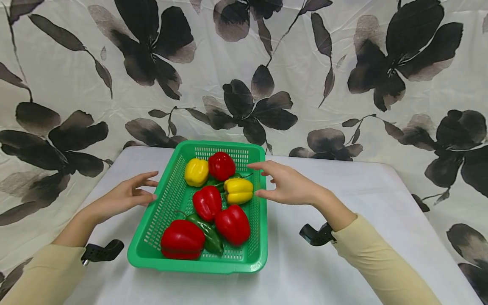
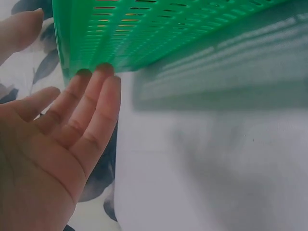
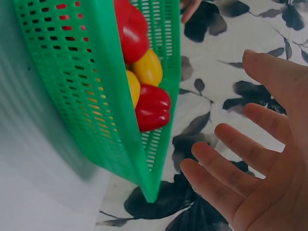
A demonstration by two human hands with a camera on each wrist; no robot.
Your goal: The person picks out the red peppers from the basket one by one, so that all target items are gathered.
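Basket: green basket [image 1: 198, 266] on white tbl [image 1: 324, 275], left of tbl's ctr, long sides running near–far. I reckon its raised walls are there to stop round stuff rolling off.
Peppers: all inside basket, loose, no rows. Near grn pepper [image 1: 212, 241] lies btwn the two nearest reds; I guess those help wedge it.
L hand [image 1: 118, 197]: at basket's left side, fingers relaxed, slightly bent, thumb apart; holds nothing. Rim contact: can't tell.
R hand [image 1: 289, 182]: at right side, thumb & fingers well spread, nothing held. Overlaps rim in my head view; right wrist view suggests a gap.
Why hands there: I judge they flank the basket, one per side, so either can get at rim or contents.
Count, basket: 1.
Count, red peppers [image 1: 232, 224]: 4 — 1 far, 1 mid, 2 near.
Count, yellow peppers [image 1: 238, 190]: 2, far half.
Count, grn: min. 2; far grn pepper [image 1: 219, 185] part hidden.
Count, hands: 2.
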